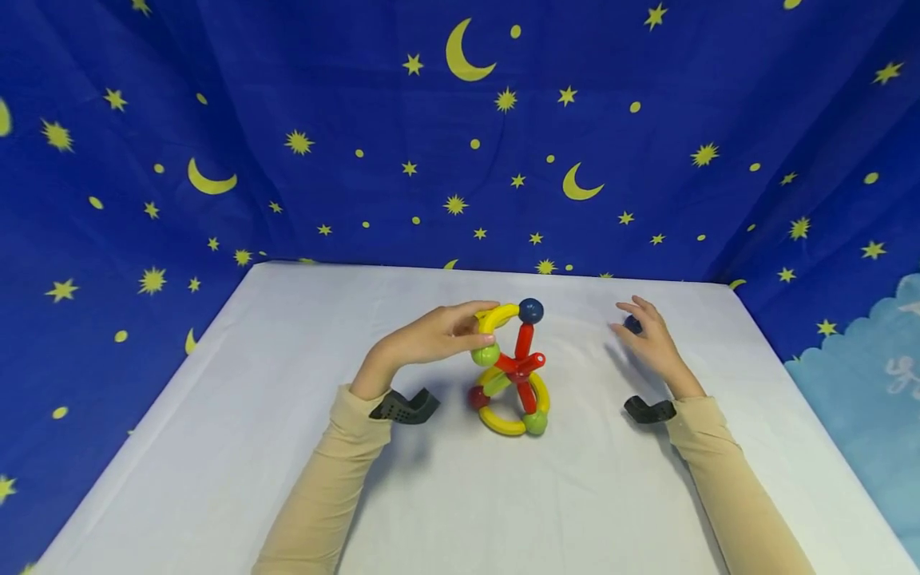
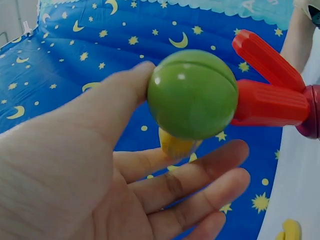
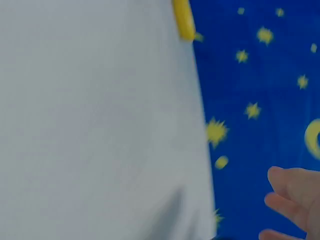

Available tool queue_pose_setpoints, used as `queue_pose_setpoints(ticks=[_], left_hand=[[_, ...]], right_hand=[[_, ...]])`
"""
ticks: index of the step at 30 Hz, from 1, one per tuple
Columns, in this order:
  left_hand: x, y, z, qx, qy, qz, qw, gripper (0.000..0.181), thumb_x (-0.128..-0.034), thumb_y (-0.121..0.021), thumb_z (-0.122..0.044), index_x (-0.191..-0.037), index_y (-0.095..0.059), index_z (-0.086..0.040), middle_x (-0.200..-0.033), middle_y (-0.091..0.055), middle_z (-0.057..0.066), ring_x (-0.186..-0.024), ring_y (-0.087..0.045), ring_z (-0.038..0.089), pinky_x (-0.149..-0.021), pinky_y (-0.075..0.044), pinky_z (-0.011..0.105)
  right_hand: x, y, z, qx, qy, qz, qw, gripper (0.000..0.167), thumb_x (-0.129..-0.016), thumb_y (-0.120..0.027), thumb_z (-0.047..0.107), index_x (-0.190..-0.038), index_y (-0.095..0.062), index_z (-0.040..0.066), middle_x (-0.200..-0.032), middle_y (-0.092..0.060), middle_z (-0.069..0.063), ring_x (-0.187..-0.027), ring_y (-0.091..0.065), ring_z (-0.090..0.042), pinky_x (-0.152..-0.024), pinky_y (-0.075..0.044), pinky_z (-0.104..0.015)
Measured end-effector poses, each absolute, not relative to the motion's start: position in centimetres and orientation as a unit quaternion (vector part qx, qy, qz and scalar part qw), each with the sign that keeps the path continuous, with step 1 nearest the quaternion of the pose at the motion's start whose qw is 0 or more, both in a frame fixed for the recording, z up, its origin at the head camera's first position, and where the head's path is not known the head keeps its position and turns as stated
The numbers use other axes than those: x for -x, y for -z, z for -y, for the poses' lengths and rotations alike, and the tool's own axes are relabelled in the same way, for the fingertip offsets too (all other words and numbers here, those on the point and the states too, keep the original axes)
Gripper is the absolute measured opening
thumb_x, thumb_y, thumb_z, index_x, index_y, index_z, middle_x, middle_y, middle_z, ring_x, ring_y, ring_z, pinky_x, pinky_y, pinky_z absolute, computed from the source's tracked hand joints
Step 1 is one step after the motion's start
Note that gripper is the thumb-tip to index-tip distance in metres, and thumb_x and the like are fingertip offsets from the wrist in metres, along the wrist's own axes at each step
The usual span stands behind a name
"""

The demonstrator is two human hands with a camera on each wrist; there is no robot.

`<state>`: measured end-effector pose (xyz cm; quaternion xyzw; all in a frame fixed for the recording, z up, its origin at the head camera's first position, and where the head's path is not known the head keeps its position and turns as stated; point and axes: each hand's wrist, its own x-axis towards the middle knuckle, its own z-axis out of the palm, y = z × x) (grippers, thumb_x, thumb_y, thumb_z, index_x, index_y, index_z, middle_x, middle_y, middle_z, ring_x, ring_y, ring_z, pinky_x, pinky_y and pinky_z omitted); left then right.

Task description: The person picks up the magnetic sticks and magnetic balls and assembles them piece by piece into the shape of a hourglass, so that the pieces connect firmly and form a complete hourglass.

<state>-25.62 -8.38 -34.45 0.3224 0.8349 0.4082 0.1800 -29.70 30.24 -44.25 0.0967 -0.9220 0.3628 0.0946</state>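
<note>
A magnetic stick-and-ball structure (image 1: 518,374) stands on the white table, with red sticks, yellow curved pieces and green, red and blue balls. My left hand (image 1: 434,334) grips its upper left part, at the yellow curved stick (image 1: 496,317). In the left wrist view the thumb touches the green ball (image 2: 192,95), and the index finger lies by the yellow piece below it. A blue ball (image 1: 531,311) tops the structure. My right hand (image 1: 652,339) is apart from it, fingers extended around a dark blue ball (image 1: 632,324) that is partly hidden; contact cannot be seen.
The white table (image 1: 589,495) ends at a blue curtain (image 1: 374,104) with yellow stars and moons behind and at the sides. Dark wrist mounts (image 1: 406,406) project from both sleeves. A yellow piece (image 3: 184,20) shows at the top of the right wrist view.
</note>
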Motion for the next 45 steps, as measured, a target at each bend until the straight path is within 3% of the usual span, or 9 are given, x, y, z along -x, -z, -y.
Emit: queue_pose_setpoints(ticks=[4,10,13,16,18,21,26,34,45], left_hand=[[25.9,34.6,8.5,-0.341,-0.403,-0.834,0.16,0.06,-0.0934,-0.06,-0.028,-0.147,-0.036,-0.014,-0.107,-0.065,0.007,-0.104,-0.059,0.02,-0.096,-0.049,0.036],[26.4,34.9,8.9,-0.363,-0.41,-0.825,0.142,0.064,-0.088,-0.068,-0.023,-0.145,-0.04,-0.012,-0.106,-0.064,0.007,-0.097,-0.059,0.017,-0.101,-0.046,0.037],[26.5,35.0,9.0,-0.363,-0.418,-0.821,0.143,0.067,-0.0846,-0.072,-0.023,-0.144,-0.041,-0.013,-0.108,-0.064,0.007,-0.097,-0.059,0.02,-0.103,-0.045,0.039],[26.6,35.0,9.1,-0.364,-0.426,-0.815,0.147,0.07,-0.0818,-0.074,-0.022,-0.143,-0.042,-0.012,-0.109,-0.064,0.008,-0.101,-0.058,0.027,-0.103,-0.044,0.043],[26.6,35.0,9.2,-0.366,-0.428,-0.813,0.149,0.072,-0.0808,-0.075,-0.022,-0.143,-0.042,-0.012,-0.11,-0.063,0.009,-0.103,-0.057,0.03,-0.103,-0.044,0.044],[26.7,35.0,9.2,-0.371,-0.425,-0.813,0.147,0.073,-0.0801,-0.076,-0.021,-0.143,-0.042,-0.011,-0.11,-0.063,0.009,-0.103,-0.058,0.031,-0.103,-0.044,0.042],[26.8,34.9,9.1,-0.374,-0.419,-0.815,0.144,0.073,-0.0796,-0.076,-0.02,-0.143,-0.042,-0.011,-0.109,-0.064,0.008,-0.1,-0.059,0.025,-0.102,-0.045,0.037],[26.7,35.0,9.2,-0.373,-0.423,-0.813,0.148,0.073,-0.0804,-0.076,-0.02,-0.144,-0.041,-0.011,-0.108,-0.064,0.008,-0.097,-0.059,0.021,-0.103,-0.044,0.041],[26.7,35.1,9.2,-0.377,-0.423,-0.811,0.148,0.073,-0.0806,-0.076,-0.02,-0.144,-0.04,-0.011,-0.108,-0.064,0.008,-0.095,-0.059,0.016,-0.101,-0.046,0.037]], right_hand=[[30.1,45.7,-31.6,-0.096,-0.355,0.927,0.065,0.041,-0.093,-0.054,0.005,-0.13,-0.048,-0.011,-0.141,-0.033,-0.037,-0.133,-0.028,-0.054,-0.109,-0.022,-0.064],[30.0,46.3,-31.7,-0.077,-0.356,0.927,0.084,0.036,-0.091,-0.055,-0.001,-0.126,-0.052,-0.01,-0.128,-0.048,-0.036,-0.121,-0.045,-0.051,-0.1,-0.04,-0.057],[29.8,45.4,-30.8,-0.066,-0.371,0.92,0.104,0.037,-0.089,-0.061,0.003,-0.124,-0.055,-0.008,-0.125,-0.053,-0.033,-0.112,-0.055,-0.042,-0.091,-0.051,-0.035],[29.0,43.6,-28.8,-0.056,-0.423,0.896,0.122,0.037,-0.087,-0.066,0.008,-0.121,-0.058,-0.006,-0.121,-0.059,-0.026,-0.1,-0.062,-0.017,-0.079,-0.049,-0.011],[28.1,42.1,-27.2,-0.058,-0.482,0.866,0.124,0.038,-0.087,-0.068,0.01,-0.12,-0.058,-0.005,-0.118,-0.062,-0.017,-0.092,-0.062,-0.003,-0.075,-0.047,-0.005],[26.1,39.8,-24.5,-0.081,-0.556,0.819,0.117,0.039,-0.085,-0.07,0.012,-0.12,-0.058,-0.001,-0.113,-0.062,0.0,-0.087,-0.063,0.006,-0.076,-0.051,-0.009],[22.4,37.3,-20.6,-0.159,-0.582,0.788,0.124,0.039,-0.081,-0.073,0.004,-0.118,-0.06,-0.001,-0.11,-0.062,0.015,-0.099,-0.062,-0.001,-0.086,-0.049,-0.012],[20.2,37.1,-17.8,-0.282,-0.559,0.77,0.119,0.04,-0.076,-0.073,-0.008,-0.114,-0.062,-0.004,-0.111,-0.064,0.016,-0.098,-0.059,-0.005,-0.085,-0.047,-0.016],[20.7,37.8,-17.9,-0.299,-0.553,0.766,0.135,0.042,-0.076,-0.071,-0.01,-0.117,-0.06,-0.006,-0.114,-0.062,0.002,-0.102,-0.057,-0.005,-0.082,-0.048,-0.017]])
